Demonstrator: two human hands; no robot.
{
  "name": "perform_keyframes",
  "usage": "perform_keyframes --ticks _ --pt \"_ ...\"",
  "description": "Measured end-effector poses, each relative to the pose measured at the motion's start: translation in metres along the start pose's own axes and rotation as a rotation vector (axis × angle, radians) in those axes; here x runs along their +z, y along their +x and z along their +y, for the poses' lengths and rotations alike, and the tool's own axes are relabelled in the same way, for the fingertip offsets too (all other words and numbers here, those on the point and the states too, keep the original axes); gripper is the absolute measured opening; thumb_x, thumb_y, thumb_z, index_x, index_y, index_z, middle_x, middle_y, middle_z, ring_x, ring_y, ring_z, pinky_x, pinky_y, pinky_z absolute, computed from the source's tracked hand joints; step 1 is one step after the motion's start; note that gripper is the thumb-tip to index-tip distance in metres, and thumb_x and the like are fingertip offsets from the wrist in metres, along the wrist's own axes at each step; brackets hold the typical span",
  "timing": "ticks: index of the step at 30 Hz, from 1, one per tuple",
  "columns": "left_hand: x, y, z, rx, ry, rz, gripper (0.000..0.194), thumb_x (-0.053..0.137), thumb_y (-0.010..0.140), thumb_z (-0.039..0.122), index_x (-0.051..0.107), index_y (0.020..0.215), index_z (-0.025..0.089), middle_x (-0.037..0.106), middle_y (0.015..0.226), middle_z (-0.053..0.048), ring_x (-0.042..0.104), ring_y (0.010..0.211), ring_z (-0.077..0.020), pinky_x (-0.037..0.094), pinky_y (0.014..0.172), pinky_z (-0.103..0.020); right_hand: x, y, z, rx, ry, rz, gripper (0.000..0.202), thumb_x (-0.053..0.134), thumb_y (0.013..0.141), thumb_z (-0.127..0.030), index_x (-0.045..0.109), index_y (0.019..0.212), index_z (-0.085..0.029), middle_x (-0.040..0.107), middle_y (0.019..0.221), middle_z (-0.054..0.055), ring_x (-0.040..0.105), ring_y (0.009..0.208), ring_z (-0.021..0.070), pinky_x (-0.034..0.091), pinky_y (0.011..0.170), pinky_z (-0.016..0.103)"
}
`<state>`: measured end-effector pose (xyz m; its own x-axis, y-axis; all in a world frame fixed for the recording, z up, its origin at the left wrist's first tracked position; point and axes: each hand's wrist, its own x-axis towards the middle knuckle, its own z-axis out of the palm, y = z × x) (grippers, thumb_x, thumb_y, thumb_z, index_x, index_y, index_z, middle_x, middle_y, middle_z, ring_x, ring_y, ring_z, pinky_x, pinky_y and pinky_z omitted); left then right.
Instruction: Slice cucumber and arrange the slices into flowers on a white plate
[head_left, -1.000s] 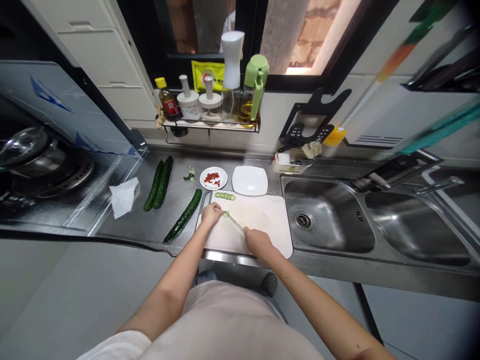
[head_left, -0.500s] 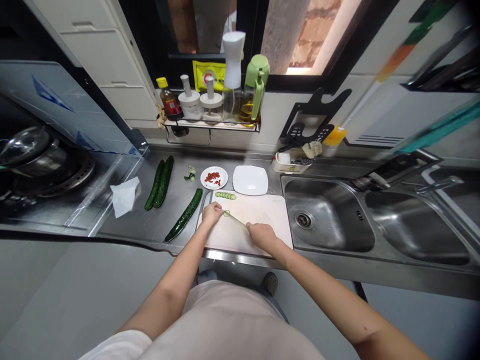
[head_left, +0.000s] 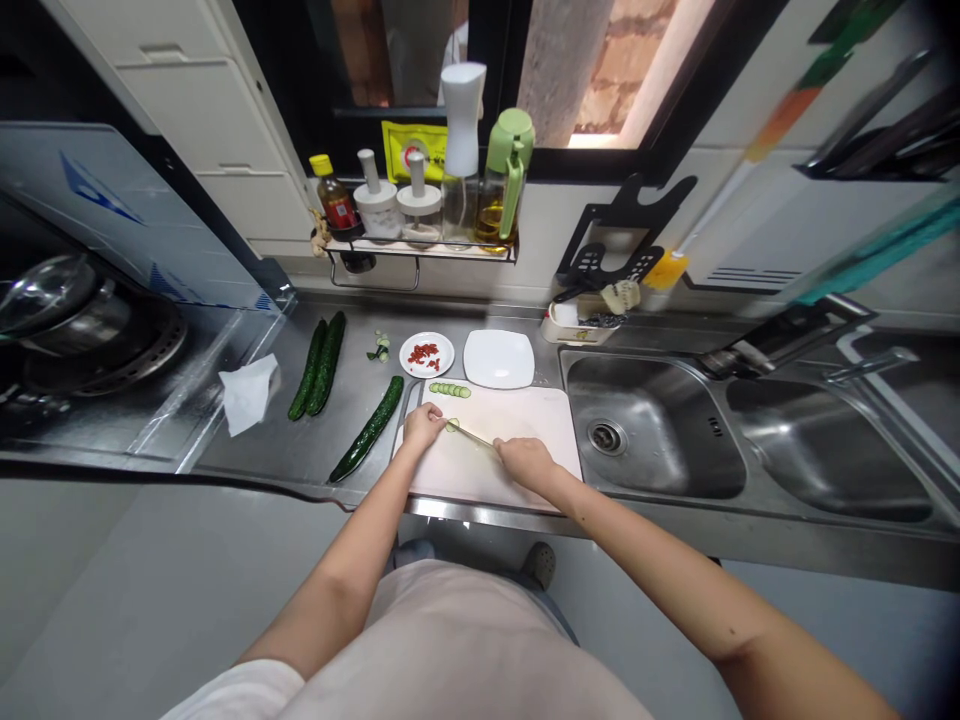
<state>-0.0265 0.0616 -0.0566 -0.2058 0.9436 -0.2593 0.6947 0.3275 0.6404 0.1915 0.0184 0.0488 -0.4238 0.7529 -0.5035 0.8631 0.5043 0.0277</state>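
My right hand (head_left: 525, 463) is closed round the handle of a knife (head_left: 474, 437), whose thin blade points left over the white cutting board (head_left: 525, 420). At the blade's tip lies a pale green cucumber slice (head_left: 452, 425). Beside it, my left hand (head_left: 424, 425) has its fingers pressed together at the board's left side; what they hold, if anything, is too small to tell. A row of cucumber slices (head_left: 450, 390) lies along the board's back edge. Left of the board is a whole cucumber (head_left: 367, 430).
Behind the board stand a plate of red pieces (head_left: 426, 367) and a white plate (head_left: 499, 360). Two more cucumbers (head_left: 325, 365) and a white tissue (head_left: 249, 394) lie left. A steel sink (head_left: 652, 430) is right, a condiment rack (head_left: 450, 252) above.
The knife blade has tilted slightly, and its edge looks different. Both hands stay in nearly the same place, while the view has shifted a little.
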Motion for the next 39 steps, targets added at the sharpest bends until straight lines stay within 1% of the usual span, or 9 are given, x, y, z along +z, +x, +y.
perform_keyframes --ticks 7,12,16,20,27,33,36,39 --pt "0.0 0.001 0.0 -0.001 0.011 0.004 0.013 0.069 0.071 0.027 0.066 0.082 0.02 0.065 0.073 0.0 0.059 0.069 -0.0141 0.037 0.061 -0.023 0.006 -0.001 0.0 0.009 0.033 -0.014 0.033 0.036 0.091 -0.009 0.058 0.115 -0.013 0.07 0.101 0.016 0.067 0.097 0.0245 0.049 0.077 0.033" --pt "0.001 0.001 0.0 -0.015 0.009 0.004 0.013 0.068 0.07 0.027 0.066 0.082 0.021 0.066 0.074 0.0 0.06 0.07 -0.0148 0.038 0.061 -0.024 0.01 -0.009 0.003 0.024 0.075 -0.04 0.032 0.036 0.091 -0.01 0.057 0.116 -0.014 0.07 0.102 0.016 0.066 0.1 0.0225 0.047 0.08 0.031" --pt "0.001 0.0 0.0 -0.014 -0.007 0.01 0.013 0.069 0.07 0.027 0.065 0.081 0.021 0.066 0.073 0.0 0.059 0.07 -0.015 0.037 0.061 -0.024 0.012 -0.015 0.006 0.026 0.08 -0.06 0.032 0.037 0.091 -0.01 0.057 0.115 -0.013 0.069 0.103 0.017 0.065 0.101 0.0238 0.047 0.08 0.032" --pt "0.001 -0.001 0.001 -0.01 -0.013 0.016 0.012 0.068 0.07 0.027 0.065 0.08 0.021 0.065 0.073 0.0 0.059 0.07 -0.0149 0.036 0.06 -0.024 0.014 -0.012 0.004 0.027 0.067 -0.048 0.032 0.037 0.091 -0.009 0.058 0.115 -0.014 0.07 0.101 0.016 0.066 0.1 0.0235 0.048 0.078 0.031" --pt "0.002 0.001 0.0 -0.012 -0.005 0.013 0.012 0.07 0.07 0.027 0.065 0.08 0.021 0.065 0.073 0.0 0.059 0.07 -0.0144 0.037 0.061 -0.023 0.008 -0.002 -0.005 0.028 0.085 -0.014 0.034 0.037 0.09 -0.007 0.058 0.116 -0.014 0.07 0.103 0.016 0.066 0.1 0.024 0.048 0.078 0.032" --pt "0.001 0.001 0.0 -0.009 0.004 0.007 0.014 0.07 0.071 0.028 0.065 0.082 0.02 0.065 0.074 0.001 0.058 0.07 -0.0136 0.037 0.061 -0.022 0.002 -0.004 -0.008 0.04 0.094 -0.022 0.035 0.037 0.09 -0.007 0.057 0.117 -0.014 0.069 0.103 0.016 0.066 0.1 0.023 0.048 0.079 0.031" --pt "0.001 -0.001 0.001 -0.002 0.018 0.006 0.014 0.069 0.072 0.028 0.065 0.083 0.02 0.065 0.073 0.001 0.058 0.071 -0.0134 0.036 0.062 -0.022 0.007 -0.008 -0.006 0.054 0.114 -0.035 0.034 0.037 0.089 -0.006 0.057 0.116 -0.014 0.069 0.103 0.016 0.066 0.1 0.0235 0.047 0.078 0.031" --pt "0.001 -0.003 0.002 0.013 0.037 0.008 0.013 0.066 0.073 0.029 0.065 0.084 0.021 0.065 0.073 0.002 0.058 0.071 -0.0136 0.037 0.063 -0.022 0.017 -0.016 -0.004 0.075 0.141 -0.049 0.033 0.037 0.089 -0.007 0.056 0.115 -0.015 0.069 0.103 0.016 0.065 0.1 0.024 0.047 0.078 0.031"
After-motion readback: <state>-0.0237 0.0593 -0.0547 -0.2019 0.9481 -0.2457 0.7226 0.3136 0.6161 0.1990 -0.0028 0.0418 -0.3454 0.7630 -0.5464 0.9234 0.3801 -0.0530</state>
